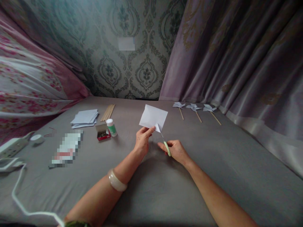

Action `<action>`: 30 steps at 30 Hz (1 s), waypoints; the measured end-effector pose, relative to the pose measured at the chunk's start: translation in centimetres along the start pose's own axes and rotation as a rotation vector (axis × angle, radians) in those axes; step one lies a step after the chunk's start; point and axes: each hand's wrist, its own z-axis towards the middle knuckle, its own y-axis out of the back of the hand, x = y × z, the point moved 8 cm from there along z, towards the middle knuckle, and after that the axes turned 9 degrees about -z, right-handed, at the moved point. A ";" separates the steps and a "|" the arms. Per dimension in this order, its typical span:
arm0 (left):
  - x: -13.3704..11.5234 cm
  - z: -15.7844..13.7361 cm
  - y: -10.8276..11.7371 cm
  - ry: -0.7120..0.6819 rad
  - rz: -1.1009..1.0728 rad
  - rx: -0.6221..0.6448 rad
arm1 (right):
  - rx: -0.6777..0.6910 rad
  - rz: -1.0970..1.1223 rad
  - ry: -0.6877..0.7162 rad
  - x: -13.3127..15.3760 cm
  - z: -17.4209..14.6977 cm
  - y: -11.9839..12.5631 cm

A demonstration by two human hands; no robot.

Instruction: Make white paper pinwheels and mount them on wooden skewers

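Note:
Near the middle of the view, my left hand (142,138) pinches a white sheet of paper (153,116) by its lower edge and holds it up above the grey cloth. My right hand (175,151) grips a pair of scissors (167,148) with pale green handles. The blades meet the paper at its lower right corner, close to my left thumb. Whether the blades are parted is too small to tell. Three paper pinwheels on sticks lie in a row at the back right, the nearest to the paper being this pinwheel (178,105).
At the left lie a stack of white paper (84,117), wooden sticks (108,112), an open red box (103,136) of small dark pieces and a white-and-green bottle (111,127). A blurred-out packet (68,148), a power strip (13,147) and a white cable (17,201) are farther left.

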 end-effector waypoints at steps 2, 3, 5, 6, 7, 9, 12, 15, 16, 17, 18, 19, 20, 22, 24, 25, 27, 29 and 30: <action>0.1 0.1 0.1 0.004 0.010 -0.003 | 0.006 0.018 -0.021 -0.2 0.1 -0.1; 0.2 0.1 0.2 0.009 0.012 -0.008 | 0.009 0.022 -0.026 -0.3 0.1 -0.2; 0.4 0.2 0.3 0.025 0.012 -0.016 | 0.014 0.020 -0.025 -0.5 0.2 -0.2; 0.5 0.2 0.4 0.030 0.013 -0.019 | 0.019 0.017 -0.026 -0.5 0.2 -0.3; 0.5 0.2 0.4 0.032 0.014 -0.020 | 0.022 0.014 -0.029 -0.6 0.2 -0.3; 0.6 0.2 0.4 0.032 0.018 -0.014 | 0.029 0.014 -0.037 -0.6 0.2 -0.4; 0.7 0.2 0.5 0.039 0.019 -0.017 | 0.036 0.018 -0.045 -0.6 0.2 -0.4; 0.8 0.2 0.5 0.045 0.019 -0.022 | 0.044 0.030 -0.054 -0.4 0.1 -0.4; 0.8 0.2 0.5 0.046 0.021 -0.024 | 0.044 0.033 -0.060 -0.4 0.1 -0.4; 0.8 0.2 0.5 0.046 0.023 -0.026 | 0.045 0.033 -0.064 -0.4 0.1 -0.4; 0.8 0.2 0.6 0.048 0.027 -0.029 | 0.044 0.031 -0.066 -0.4 0.1 -0.4; 0.8 0.2 0.6 0.051 0.031 -0.034 | 0.043 0.028 -0.068 -0.4 0.1 -0.4; 0.8 0.2 0.6 0.054 0.035 -0.039 | 0.043 0.025 -0.069 -0.4 0.1 -0.4; 0.8 0.2 0.7 0.060 0.038 -0.049 | 0.041 0.020 -0.071 -0.6 0.1 -0.5; 0.9 0.2 0.8 0.067 0.034 -0.055 | 0.041 0.016 -0.070 -0.7 0.1 -0.5; 0.9 0.2 0.8 0.069 0.033 -0.057 | 0.039 0.012 -0.069 -0.7 0.1 -0.5; 1.0 0.3 0.8 0.074 0.031 -0.063 | 0.033 0.002 -0.065 -0.7 0.1 -0.5; 1.0 0.3 0.9 0.077 0.027 -0.071 | 0.033 -0.004 -0.068 -0.8 0.2 -0.5; 1.1 0.3 0.9 0.079 0.024 -0.073 | 0.034 -0.004 -0.070 -0.8 0.2 -0.5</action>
